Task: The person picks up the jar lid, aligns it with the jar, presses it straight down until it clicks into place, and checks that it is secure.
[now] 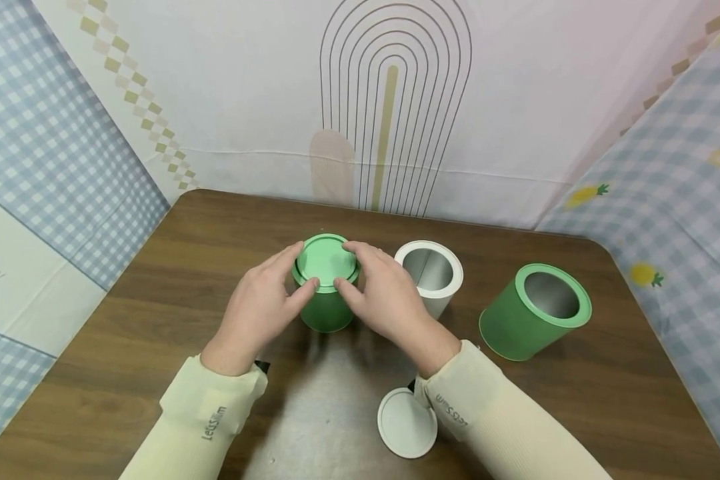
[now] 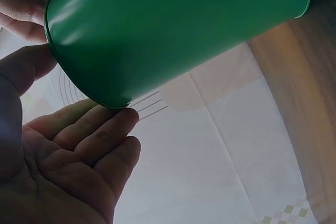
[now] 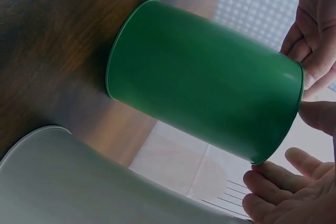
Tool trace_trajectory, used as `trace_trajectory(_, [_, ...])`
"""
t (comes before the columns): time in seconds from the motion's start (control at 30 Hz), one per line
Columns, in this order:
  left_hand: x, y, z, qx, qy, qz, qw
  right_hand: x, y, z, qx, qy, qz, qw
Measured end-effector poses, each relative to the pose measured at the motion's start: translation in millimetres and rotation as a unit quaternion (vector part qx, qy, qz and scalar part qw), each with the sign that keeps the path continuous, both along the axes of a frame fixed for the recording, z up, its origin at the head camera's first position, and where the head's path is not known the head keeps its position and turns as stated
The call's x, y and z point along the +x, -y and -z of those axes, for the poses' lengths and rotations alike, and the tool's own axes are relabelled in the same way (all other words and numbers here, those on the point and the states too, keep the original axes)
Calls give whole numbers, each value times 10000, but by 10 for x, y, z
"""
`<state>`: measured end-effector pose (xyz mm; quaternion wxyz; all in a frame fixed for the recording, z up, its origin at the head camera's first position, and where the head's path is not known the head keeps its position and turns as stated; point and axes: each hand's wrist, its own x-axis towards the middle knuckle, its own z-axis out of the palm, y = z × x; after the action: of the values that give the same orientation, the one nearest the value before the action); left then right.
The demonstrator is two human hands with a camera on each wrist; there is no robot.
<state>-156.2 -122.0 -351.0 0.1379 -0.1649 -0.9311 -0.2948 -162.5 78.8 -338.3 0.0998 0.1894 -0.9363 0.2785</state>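
A green can (image 1: 327,313) stands upright on the table, its green lid (image 1: 326,259) lying over the top within the rim. My left hand (image 1: 261,300) touches the lid's left edge, thumb at the near side and fingertips farther round. On the opposite edge, my right hand (image 1: 387,290) rests in the same way. Both wrist views show the can's smooth side, with the left fingers (image 2: 107,135) and right fingers (image 3: 273,179) loosely extended at the rim. Whether the lid is fully seated is hard to see.
Just right of my right hand stands an uncovered white can (image 1: 435,303). Farther right is another uncovered green can (image 1: 513,327). A round white lid (image 1: 407,423) lies flat near my right sleeve. Behind the wooden table (image 1: 216,227) hangs a patterned cloth (image 1: 246,100).
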Motion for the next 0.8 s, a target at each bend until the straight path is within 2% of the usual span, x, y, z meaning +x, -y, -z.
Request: trace_trajectory(0.8, [-4,32,59,19,-316,-42,9995,-29,23,28,77,-4,220,9997])
